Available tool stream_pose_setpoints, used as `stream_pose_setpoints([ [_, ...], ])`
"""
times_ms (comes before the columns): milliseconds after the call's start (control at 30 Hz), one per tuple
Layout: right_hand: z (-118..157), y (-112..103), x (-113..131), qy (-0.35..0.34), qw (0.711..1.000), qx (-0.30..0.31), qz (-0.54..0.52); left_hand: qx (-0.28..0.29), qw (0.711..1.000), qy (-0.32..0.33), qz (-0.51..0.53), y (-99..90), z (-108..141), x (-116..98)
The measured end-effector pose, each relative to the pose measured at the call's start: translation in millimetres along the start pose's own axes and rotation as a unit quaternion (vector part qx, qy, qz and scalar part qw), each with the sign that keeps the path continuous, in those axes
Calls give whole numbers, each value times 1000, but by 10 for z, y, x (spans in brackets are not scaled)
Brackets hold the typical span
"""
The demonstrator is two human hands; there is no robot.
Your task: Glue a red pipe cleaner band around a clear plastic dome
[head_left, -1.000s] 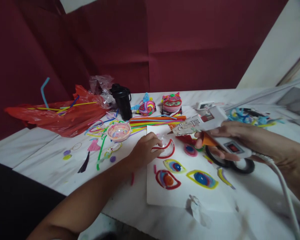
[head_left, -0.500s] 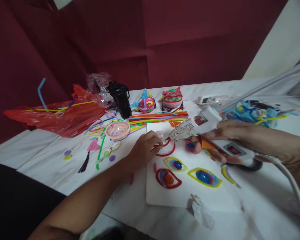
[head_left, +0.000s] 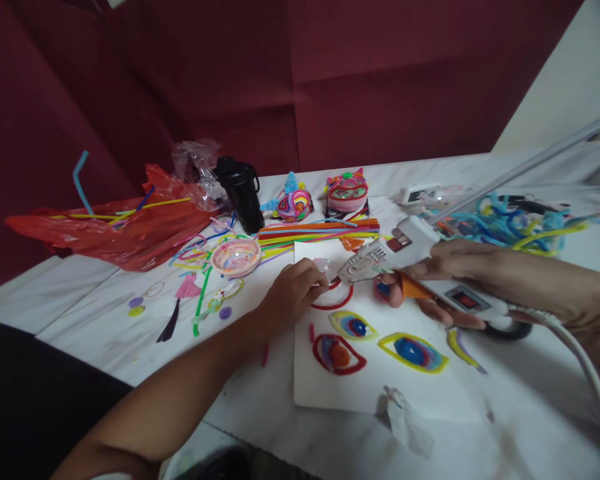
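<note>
My right hand (head_left: pixel 445 283) grips a white hot glue gun (head_left: pixel 387 253) with an orange trigger and a red switch. A long clear glue stick (head_left: pixel 523 170) sticks out of its back. The gun's nozzle points left and down, right by a red pipe cleaner (head_left: pixel 337 300) bent into a curve on white paper. Close to the nozzle, my left hand (head_left: pixel 297 290) pinches the pipe cleaner's end. Below lie eye shapes in coloured fuzz: a small yellow-rimmed eye (head_left: pixel 353 325), a red-rimmed eye (head_left: pixel 339 355) and a larger yellow-rimmed eye (head_left: pixel 414 352).
A pink bowl (head_left: pixel 236 257), pipe cleaners (head_left: pixel 320 233), a black bottle (head_left: pixel 241 197) and two decorated pieces stand behind the paper (head_left: pixel 325 393). Left is a red plastic bag (head_left: pixel 145 240); right, a blue tangle (head_left: pixel 500 223). The gun's cord (head_left: pixel 575 353) runs off right. Crumpled tissue (head_left: pixel 405 423) lies in front.
The view has shifted slightly. Both hands stay nearly in place, with the glue gun's nozzle still beside the red pipe cleaner and my left fingers still pinched.
</note>
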State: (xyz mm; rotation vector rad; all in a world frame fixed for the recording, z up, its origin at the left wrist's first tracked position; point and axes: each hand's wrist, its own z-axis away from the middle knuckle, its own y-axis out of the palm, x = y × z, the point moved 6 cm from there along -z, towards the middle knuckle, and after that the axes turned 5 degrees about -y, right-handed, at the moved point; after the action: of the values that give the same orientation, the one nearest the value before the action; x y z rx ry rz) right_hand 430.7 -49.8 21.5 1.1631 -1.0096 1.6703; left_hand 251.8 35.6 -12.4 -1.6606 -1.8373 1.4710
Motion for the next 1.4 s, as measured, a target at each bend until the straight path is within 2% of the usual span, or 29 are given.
stream_pose_setpoints([
  [200, -25, -4, -11, -21, 1000, 4, 6, -11, 1000, 14, 1, 23, 5, 24],
  [300, -26, -3, -18, -4, 1000, 1, 11, -18, 1000, 20, 7, 31, 7, 35],
  [800, -44, 8, -46, -5, 999, 22, 29, -7, 1000, 3, 5, 48, 3, 52],
  [1000, -53, 12, -24, -39, 998, 27, 40, -13, 1000, 12, 8, 48, 8, 53],
  [1100, -56, -5, -27, -36, 999, 17, 33, -12, 1000, 5, 7, 49, 9, 65],
  [1233, -60, 5, -12, -45, 998, 34, 28, -10, 1000, 9, 9, 45, 13, 59],
  [1400, -32, 8, 13, -25, 999, 20, 37, -5, 1000, 5, 8, 43, 14, 69],
])
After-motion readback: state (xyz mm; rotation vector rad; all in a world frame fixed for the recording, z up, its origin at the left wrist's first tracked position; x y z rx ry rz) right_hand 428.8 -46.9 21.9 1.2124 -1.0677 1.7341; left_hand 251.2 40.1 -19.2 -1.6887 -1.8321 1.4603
